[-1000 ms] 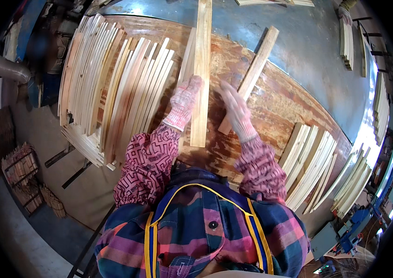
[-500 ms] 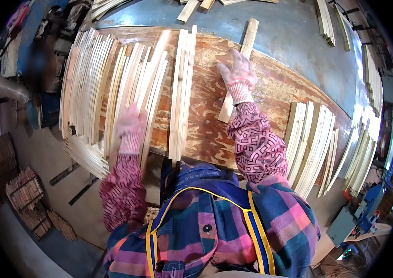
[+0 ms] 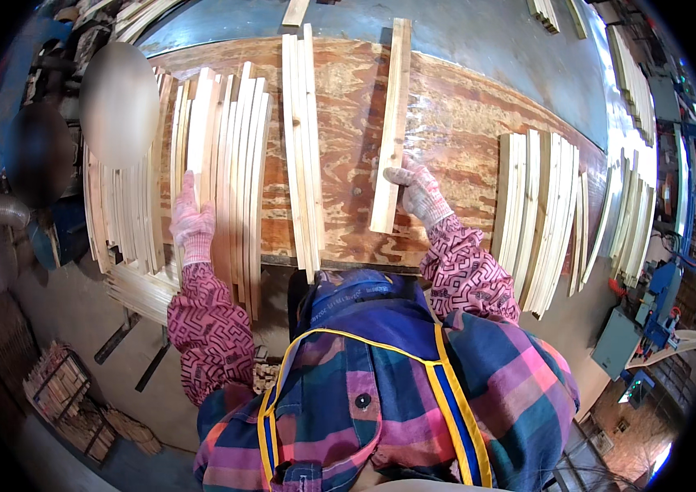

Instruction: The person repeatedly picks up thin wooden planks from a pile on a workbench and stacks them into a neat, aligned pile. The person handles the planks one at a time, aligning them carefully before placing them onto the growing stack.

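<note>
Both my hands wear pale pink gloves. On the left, my left hand (image 3: 193, 220) is closed on the lower part of a pale wooden strip (image 3: 200, 131), its fingers pointing up along the wood. This strip lies over a row of similar strips (image 3: 241, 180). My right hand (image 3: 417, 187) pinches a single wooden strip (image 3: 393, 107) near its lower end, with the thumb and fingers at its right edge. That strip points away from me across the brown plywood board (image 3: 348, 156). Between my hands lies a narrow group of strips (image 3: 303, 148).
At the right of the board stands a row of strips (image 3: 536, 213). More strips (image 3: 633, 221) lie beyond it, and a bundle (image 3: 122, 213) rests at the far left. Blue-grey metal (image 3: 495, 57) borders the board. A stacked-wood rack (image 3: 61, 385) stands at the lower left.
My left hand has moved left, bringing its strip over the left row. The right hand has slid toward the near end of its strip, which now lies straighter. The view has shifted.
</note>
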A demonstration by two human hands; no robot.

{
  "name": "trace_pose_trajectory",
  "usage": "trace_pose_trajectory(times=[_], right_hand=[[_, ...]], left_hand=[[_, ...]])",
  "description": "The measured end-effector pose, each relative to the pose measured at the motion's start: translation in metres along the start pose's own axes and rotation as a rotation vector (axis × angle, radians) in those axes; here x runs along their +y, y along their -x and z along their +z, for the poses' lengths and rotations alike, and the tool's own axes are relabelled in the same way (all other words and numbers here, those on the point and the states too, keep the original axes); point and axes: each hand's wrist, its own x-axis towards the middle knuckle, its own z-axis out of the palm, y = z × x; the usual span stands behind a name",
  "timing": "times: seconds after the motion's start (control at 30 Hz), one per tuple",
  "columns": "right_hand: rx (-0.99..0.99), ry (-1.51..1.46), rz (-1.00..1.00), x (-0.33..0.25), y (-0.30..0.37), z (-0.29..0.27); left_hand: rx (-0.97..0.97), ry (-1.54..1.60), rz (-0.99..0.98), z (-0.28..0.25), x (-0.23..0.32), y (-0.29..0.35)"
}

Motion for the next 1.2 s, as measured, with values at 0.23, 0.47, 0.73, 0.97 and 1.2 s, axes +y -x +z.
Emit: trace_pose_trajectory(times=[0.23,0.47,0.73,0.97,1.2], right_hand=[[-0.162,0.036,-0.003,-0.007,0.01,0.025],[-0.363,0.868,-0.223,0.0,0.017,0.095],[-0.143,1.547,-0.779,-0.095,-0.113,0.104],[0.623,1.558,-0.338,-0.223,-0.242,0.079],[0.439,1.428,-0.28,-0.155,-0.127,0.063]], left_hand=[[-0.088,-0.435,-0.101,-0.002,0.026,-0.006],[-0.003,0.552,0.297,0.034,0.172,-0.006],[-0.233,0.329,-0.117,0.026,0.155,-0.033],[-0.397,1.005,-0.154,-0.006,0.176,-0.07],[-0.426,1.575,-0.399,0.025,0.167,-0.083]])
